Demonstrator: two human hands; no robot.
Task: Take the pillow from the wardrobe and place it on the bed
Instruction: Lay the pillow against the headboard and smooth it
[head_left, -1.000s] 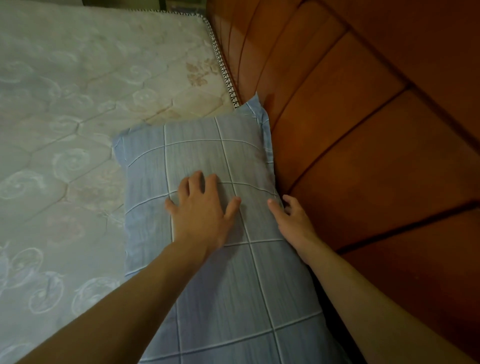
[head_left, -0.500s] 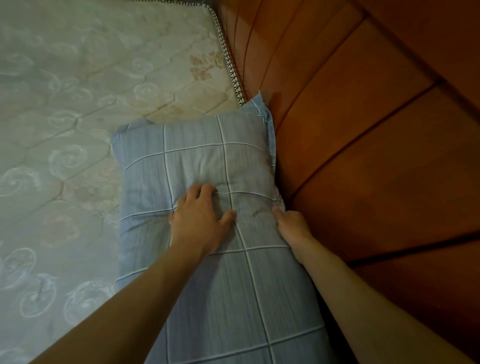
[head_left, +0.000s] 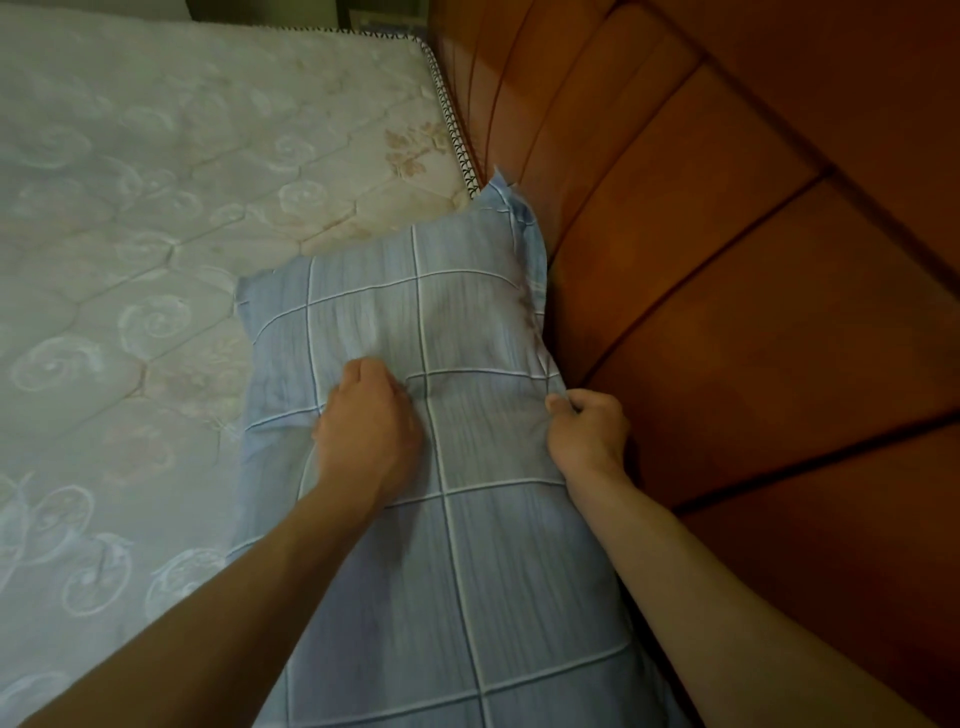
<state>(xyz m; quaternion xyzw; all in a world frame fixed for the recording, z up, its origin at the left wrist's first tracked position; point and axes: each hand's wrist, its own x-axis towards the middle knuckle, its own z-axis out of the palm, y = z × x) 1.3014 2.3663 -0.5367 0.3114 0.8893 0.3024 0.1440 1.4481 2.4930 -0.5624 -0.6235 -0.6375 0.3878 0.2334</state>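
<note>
A light blue pillow (head_left: 457, 322) with a white grid pattern lies on the bed's bare mattress (head_left: 156, 234), its long right edge against the headboard. My left hand (head_left: 366, 431) rests on the middle of the pillow with fingers curled into the fabric, bunching it. Pinching the cover between thumb and fingers, my right hand (head_left: 589, 434) grips the pillow's right edge beside the headboard. Both forearms reach in from the bottom of the frame.
A padded reddish-brown headboard (head_left: 753, 260) with stitched panels fills the right side. The quilted white mattress with swirl patterns stretches left and to the far edge, with a braided trim (head_left: 452, 119) along the headboard side.
My left hand went from flat with spread fingers to curled, gathering the cover. My right hand closed on the pillow's right edge. The view shifted slightly.
</note>
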